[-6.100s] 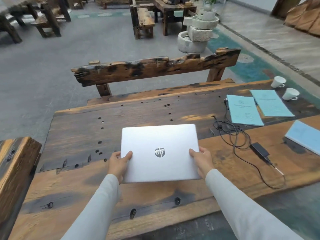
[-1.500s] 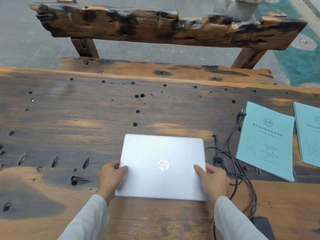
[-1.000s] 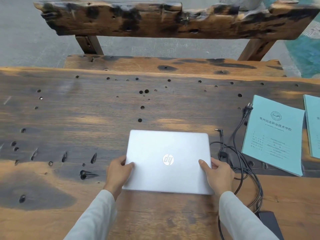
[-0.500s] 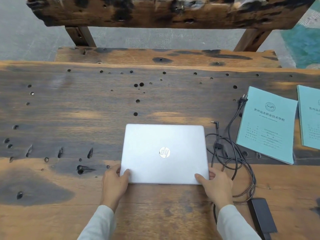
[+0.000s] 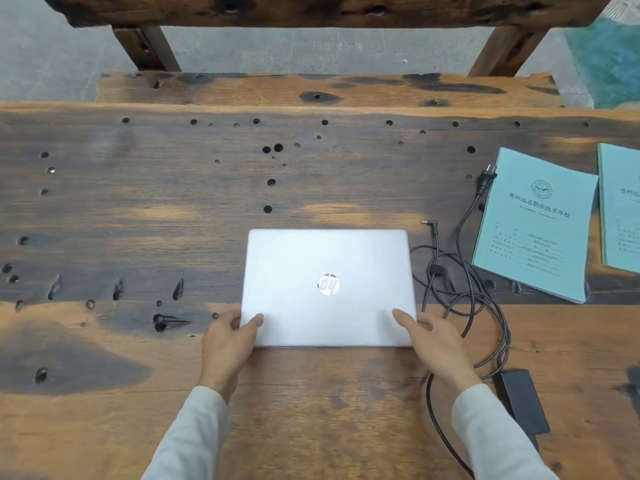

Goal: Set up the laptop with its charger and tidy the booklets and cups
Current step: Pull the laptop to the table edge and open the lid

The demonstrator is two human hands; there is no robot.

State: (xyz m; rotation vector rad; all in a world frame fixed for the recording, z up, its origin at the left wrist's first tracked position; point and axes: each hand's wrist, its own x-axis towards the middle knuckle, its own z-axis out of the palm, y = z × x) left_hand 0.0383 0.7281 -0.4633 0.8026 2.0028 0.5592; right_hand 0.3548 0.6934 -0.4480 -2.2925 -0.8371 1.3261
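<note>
Rough dark wood, full of small holes and burnt patches, makes the bench [image 5: 138,220] that fills the head view. The silver laptop [image 5: 329,258] lies closed and flat on it, with the round logo facing up.

At the near left corner of the laptop the left hand [image 5: 225,344] holds on. Its thumb lies on the lid and the other fingers wrap around the side edge, so this grip is clamped on the laptop. At the near right corner the right hand [image 5: 436,344] does the same, with the thumb on the lid and the fingers against the right edge. Its grip also looks clamped on the laptop, though I cannot tell how far the fingertips reach under.

Just right of the laptop the black charger cable [image 5: 464,299] lies in loose loops. Its thin barrel plug [image 5: 429,223] rests free on the wood beside the far right corner of the laptop. The wall plug [image 5: 486,176] lies farther right, just at the left edge of a light blue booklet [image 5: 533,230]. The black charger brick [image 5: 523,400] sits right of the laptop and nearer to the person. A second booklet [image 5: 623,216], farther right of the laptop, is cut by the frame edge.

Beyond the laptop, past the far edge of the bench, a wooden seat [image 5: 311,88] stands on a grey floor [image 5: 52,64].
</note>
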